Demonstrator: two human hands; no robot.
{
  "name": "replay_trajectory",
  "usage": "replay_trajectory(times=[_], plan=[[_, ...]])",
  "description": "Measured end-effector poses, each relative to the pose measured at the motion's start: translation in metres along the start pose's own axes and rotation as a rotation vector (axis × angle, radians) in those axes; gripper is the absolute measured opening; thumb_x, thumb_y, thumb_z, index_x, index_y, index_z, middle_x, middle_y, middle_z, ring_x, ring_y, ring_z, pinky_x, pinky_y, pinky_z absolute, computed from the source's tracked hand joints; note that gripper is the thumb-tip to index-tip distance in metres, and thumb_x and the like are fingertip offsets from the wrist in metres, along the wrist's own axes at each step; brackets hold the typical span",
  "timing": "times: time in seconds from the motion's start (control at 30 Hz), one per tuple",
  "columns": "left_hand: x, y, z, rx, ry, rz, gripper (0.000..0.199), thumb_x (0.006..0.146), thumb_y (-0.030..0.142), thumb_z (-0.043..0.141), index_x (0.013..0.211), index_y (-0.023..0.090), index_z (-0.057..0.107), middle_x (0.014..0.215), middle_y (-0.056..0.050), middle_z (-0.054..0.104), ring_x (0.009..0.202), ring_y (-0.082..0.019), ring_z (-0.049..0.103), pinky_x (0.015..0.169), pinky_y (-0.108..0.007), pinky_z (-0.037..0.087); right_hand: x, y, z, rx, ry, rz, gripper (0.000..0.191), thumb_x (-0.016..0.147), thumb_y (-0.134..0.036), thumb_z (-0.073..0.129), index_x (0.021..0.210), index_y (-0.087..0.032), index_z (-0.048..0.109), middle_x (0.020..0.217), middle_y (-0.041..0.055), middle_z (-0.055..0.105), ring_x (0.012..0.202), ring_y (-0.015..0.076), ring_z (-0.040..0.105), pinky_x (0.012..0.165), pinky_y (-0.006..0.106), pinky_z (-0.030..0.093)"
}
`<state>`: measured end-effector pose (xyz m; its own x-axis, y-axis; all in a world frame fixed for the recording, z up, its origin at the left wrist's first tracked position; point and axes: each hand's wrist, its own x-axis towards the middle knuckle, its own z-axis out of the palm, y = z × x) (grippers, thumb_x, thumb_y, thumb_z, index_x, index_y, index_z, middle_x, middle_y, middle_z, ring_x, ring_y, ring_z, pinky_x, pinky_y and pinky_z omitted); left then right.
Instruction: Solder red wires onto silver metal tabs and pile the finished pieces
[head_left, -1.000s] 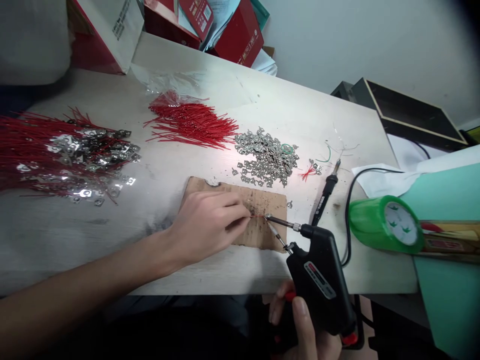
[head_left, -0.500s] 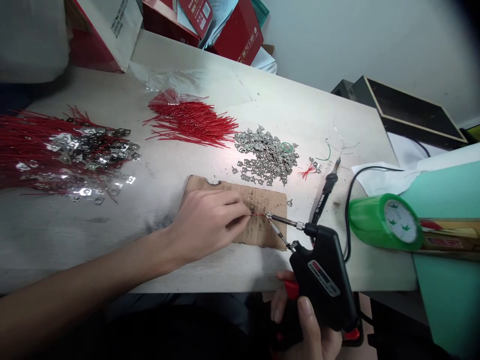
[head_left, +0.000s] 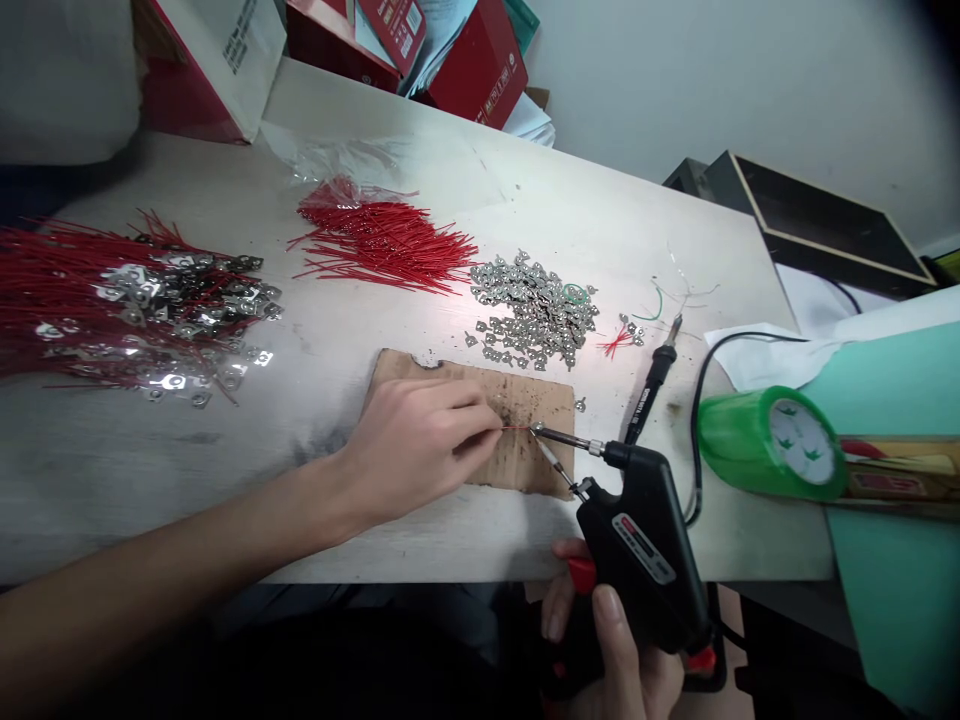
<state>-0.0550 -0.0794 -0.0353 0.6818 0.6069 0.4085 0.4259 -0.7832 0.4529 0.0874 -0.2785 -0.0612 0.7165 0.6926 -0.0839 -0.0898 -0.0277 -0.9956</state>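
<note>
My left hand (head_left: 431, 437) pinches a thin red wire (head_left: 516, 427) above a scorched piece of cardboard (head_left: 551, 470). At the wire's far end sits a small metal tab (head_left: 537, 428), met by the tip of a black soldering gun (head_left: 643, 545). My right hand (head_left: 619, 640) is wrapped round the gun's grip, with a finger at its red trigger. A thin feed tube on the gun also points at the tab. Past the cardboard lies a heap of loose metal tabs (head_left: 532, 310).
Red wires (head_left: 390, 245) lie in a pile at the back, and wires with tabs (head_left: 150, 310) at the left. A pen-type soldering iron (head_left: 652, 385) and a roll of green tape (head_left: 765, 445) are on the right. A black cable (head_left: 701, 420) curves between them.
The soldering gun has shifted very slightly to the left and up. Both hands keep their holds, and the tip stays at the metal tab.
</note>
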Motion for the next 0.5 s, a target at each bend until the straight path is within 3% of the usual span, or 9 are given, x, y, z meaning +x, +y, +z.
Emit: replay_trajectory(times=[0.1, 0.3, 0.5], plan=[[0.0, 0.0, 0.0, -0.003, -0.003, -0.008, 0.019, 0.096, 0.019, 0.06, 0.085, 0.02, 0.075, 0.084, 0.0, 0.074, 0.074, -0.014, 0.067, 0.066, -0.028, 0.048, 0.002, -0.003, 0.002, -0.006, -0.001, -0.03, 0.018, 0.094, -0.029, 0.061, 0.105, -0.016, 0.069, 0.091, 0.0074, 0.072, 0.045, 0.0104, 0.056, 0.044, 0.027, 0.045], [0.0, 0.0, 0.0, -0.006, 0.002, -0.017, 0.018, 0.095, 0.019, 0.061, 0.084, 0.02, 0.075, 0.085, 0.001, 0.074, 0.073, -0.014, 0.067, 0.066, -0.028, 0.047, 0.005, -0.01, 0.005, -0.021, -0.025, -0.018, 0.017, 0.093, -0.03, 0.063, 0.085, -0.016, 0.068, 0.073, 0.0029, 0.067, 0.044, 0.011, 0.056, 0.046, 0.026, 0.046], [0.0, 0.0, 0.0, 0.003, -0.001, -0.013, 0.018, 0.095, 0.019, 0.061, 0.084, 0.02, 0.075, 0.083, 0.001, 0.073, 0.072, -0.013, 0.067, 0.066, -0.028, 0.047, -0.002, -0.002, -0.006, 0.011, -0.056, 0.037, 0.017, 0.098, -0.031, 0.058, 0.096, -0.018, 0.069, 0.075, 0.0032, 0.066, 0.05, 0.0133, 0.058, 0.046, 0.026, 0.044]])
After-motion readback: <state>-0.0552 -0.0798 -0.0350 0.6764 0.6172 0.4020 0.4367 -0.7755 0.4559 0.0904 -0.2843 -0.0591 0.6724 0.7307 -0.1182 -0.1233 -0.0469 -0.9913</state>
